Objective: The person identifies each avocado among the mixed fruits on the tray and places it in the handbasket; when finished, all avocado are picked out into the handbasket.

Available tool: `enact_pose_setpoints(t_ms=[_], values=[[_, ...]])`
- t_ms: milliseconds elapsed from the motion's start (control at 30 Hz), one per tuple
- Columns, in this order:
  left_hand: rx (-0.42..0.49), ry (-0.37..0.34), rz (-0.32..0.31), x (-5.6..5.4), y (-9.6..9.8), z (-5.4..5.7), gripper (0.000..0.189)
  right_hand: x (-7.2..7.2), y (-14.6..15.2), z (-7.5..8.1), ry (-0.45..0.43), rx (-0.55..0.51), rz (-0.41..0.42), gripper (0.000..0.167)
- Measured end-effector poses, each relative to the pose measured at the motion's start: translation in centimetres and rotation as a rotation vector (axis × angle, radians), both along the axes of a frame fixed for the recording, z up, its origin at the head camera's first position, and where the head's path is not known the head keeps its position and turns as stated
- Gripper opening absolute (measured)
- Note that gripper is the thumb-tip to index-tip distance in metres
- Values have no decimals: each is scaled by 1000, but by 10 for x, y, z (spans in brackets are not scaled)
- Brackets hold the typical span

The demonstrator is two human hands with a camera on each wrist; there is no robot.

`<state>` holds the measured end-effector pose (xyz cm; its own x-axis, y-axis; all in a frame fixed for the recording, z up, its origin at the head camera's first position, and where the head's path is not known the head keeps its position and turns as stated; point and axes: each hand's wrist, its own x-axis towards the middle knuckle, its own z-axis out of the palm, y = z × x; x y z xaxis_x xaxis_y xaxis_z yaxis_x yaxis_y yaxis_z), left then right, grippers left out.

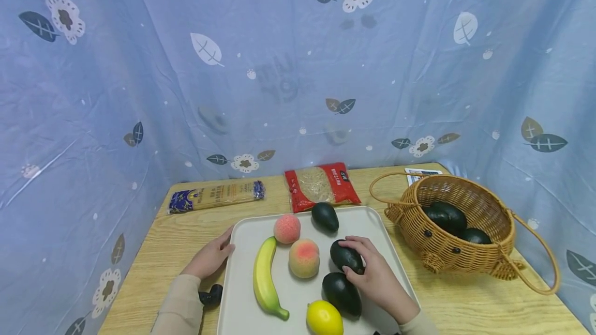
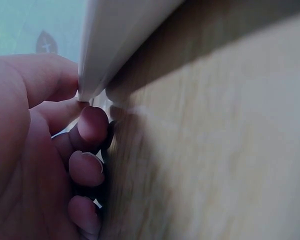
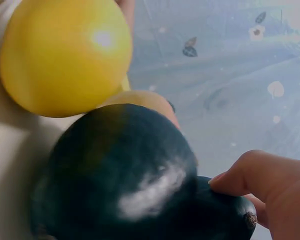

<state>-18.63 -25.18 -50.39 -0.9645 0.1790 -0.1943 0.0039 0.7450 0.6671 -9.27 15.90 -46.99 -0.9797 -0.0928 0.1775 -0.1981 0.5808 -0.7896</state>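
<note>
My right hand (image 1: 378, 279) holds a dark green avocado (image 1: 344, 255) on the right part of the white tray (image 1: 243, 262), thumb on its near side and fingers over its far side. In the right wrist view the thumb (image 3: 240, 175) presses on that avocado, partly hidden behind a second avocado (image 3: 120, 170). The left hand (image 1: 209, 256) is at the tray's left edge; in the left wrist view, thumb and forefinger pinch the rim (image 2: 92, 55). Also on the tray are a third avocado (image 1: 325, 217), two peaches (image 1: 304, 258), a banana (image 1: 266, 278) and a lemon (image 1: 324, 318).
To the right stands a wicker basket (image 1: 447, 257) with several avocados (image 1: 444, 216) inside. Behind the tray lie a red noodle packet (image 1: 344, 185) and a long pasta packet (image 1: 219, 196). A small black object (image 1: 211, 295) is beside the left wrist. Blue curtains (image 1: 279, 66) surround the wooden table (image 1: 153, 268).
</note>
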Motion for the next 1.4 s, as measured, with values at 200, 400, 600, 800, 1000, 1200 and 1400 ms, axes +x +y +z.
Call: enact_pose_setpoints(t_ms=[200,400,600,800,1000,1200,1400], values=[[-4,0,-3,1,-1,-1,63,-1,7,9,86,21,-18,54],[2,5,-5,1,0,2,63,-3,19,23,198,-6,-38,55],[4,11,-9,0,-2,-2,63,-4,35,46,252,26,-99,55],[15,9,-18,-1,-4,-5,63,-6,60,67,319,79,-185,53],[8,8,-21,-3,-5,-5,64,-6,87,83,342,131,-302,54],[7,9,-17,-4,-5,-3,64,-9,114,91,328,164,-466,55],[-3,24,-25,-2,-5,-5,63,-9,141,91,240,213,-564,59]])
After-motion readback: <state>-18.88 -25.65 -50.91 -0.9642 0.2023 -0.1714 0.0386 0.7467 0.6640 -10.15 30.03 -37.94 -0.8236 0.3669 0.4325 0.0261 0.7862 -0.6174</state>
